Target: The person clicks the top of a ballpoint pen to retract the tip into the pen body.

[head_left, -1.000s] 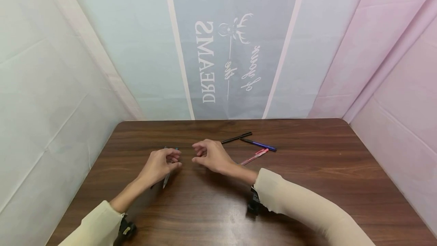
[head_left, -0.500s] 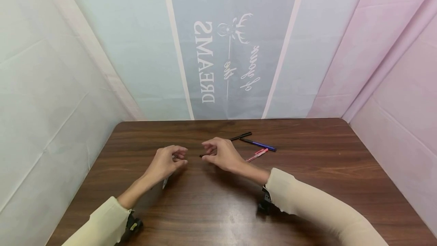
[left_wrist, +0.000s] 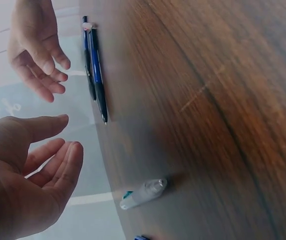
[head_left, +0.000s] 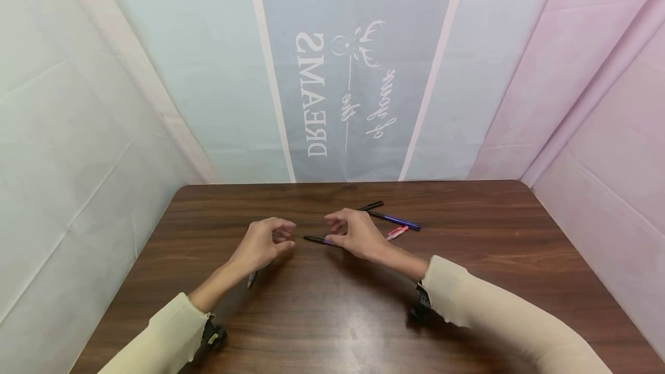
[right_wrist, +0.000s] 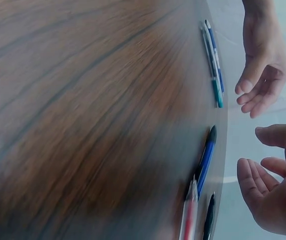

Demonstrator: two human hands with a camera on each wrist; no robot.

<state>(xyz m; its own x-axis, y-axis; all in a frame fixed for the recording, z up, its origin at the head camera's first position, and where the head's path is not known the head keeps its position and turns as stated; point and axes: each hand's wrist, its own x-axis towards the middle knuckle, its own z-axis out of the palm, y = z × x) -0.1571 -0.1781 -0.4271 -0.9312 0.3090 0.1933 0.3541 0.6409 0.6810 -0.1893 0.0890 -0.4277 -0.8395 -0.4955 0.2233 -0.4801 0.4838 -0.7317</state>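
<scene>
My left hand [head_left: 262, 241] hovers over the left part of the table, its fingers loosely bent and nothing between them. Below it lies a clear pen with a teal part [left_wrist: 144, 194], mostly hidden by the hand in the head view. To the right, my right hand [head_left: 358, 234] is likewise raised, thumb and fingers apart, holding nothing. Under its thumb the dark end of a blue pen [head_left: 314, 240] shows. Just beyond that hand lie a black pen [head_left: 371, 206], another blue pen [head_left: 397, 221] and a red pen [head_left: 398, 232], partly covered.
The brown wooden table [head_left: 332, 328] ends at a hanging printed cloth [head_left: 353, 103] at the back. Pale cloth walls rise on both sides. In the right wrist view, a second blue pen [right_wrist: 211, 37] lies alongside the teal-ended one.
Both hands have drifted rightward above the table. The dark-ended blue pen has come out from behind my right hand, while the red pen is more covered. The pens look unmoved.
</scene>
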